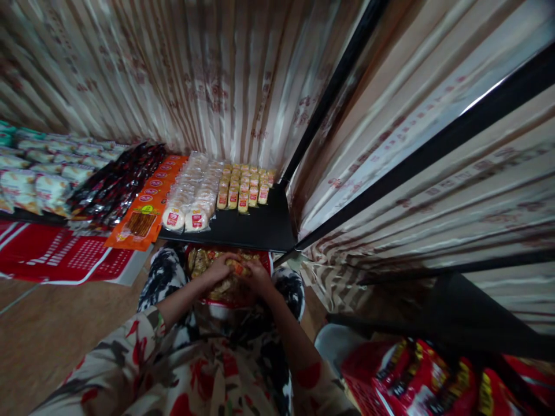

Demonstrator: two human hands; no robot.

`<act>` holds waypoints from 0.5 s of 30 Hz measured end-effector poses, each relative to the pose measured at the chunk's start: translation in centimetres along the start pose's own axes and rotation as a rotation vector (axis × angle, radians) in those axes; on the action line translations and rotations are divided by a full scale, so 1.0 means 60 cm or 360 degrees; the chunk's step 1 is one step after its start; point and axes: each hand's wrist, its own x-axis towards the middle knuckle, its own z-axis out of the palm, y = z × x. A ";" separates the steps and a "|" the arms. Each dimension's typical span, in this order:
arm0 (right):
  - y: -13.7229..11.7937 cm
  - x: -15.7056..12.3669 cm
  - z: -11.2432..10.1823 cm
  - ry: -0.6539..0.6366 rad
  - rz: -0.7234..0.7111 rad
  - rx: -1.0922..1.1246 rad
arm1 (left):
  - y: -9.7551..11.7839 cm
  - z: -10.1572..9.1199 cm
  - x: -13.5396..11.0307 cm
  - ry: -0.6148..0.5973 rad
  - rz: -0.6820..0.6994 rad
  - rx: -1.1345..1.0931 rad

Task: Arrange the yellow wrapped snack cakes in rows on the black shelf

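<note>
Held snack (236, 267) — perhaps pastry — blurred.

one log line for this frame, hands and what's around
left hand: on snack pack | right hand: on same pack | pack: on lap | shelf: rows of packets ahead

Two hands, the left hand (219, 268) and the right hand (256, 273), rest in one open snack bag (225, 292). On the shelf (255, 228) two rows of round white packets (191, 193) sit beside about four rows of small yellow packets (245, 188). One row of orange packets (150, 202) lies to their left; exact packet numbers are too blurred to tell.
</note>
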 end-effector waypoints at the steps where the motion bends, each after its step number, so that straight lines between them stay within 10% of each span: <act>1: -0.006 -0.002 -0.004 0.0006 -0.0035 -0.0025 | 0.012 -0.005 -0.001 -0.0013 0.0008 -0.0029; 15: -0.059 -0.002 -0.073 0.0446 0.0017 -0.0081 | 0.090 -0.001 0.045 0.0144 0.0271 -0.0212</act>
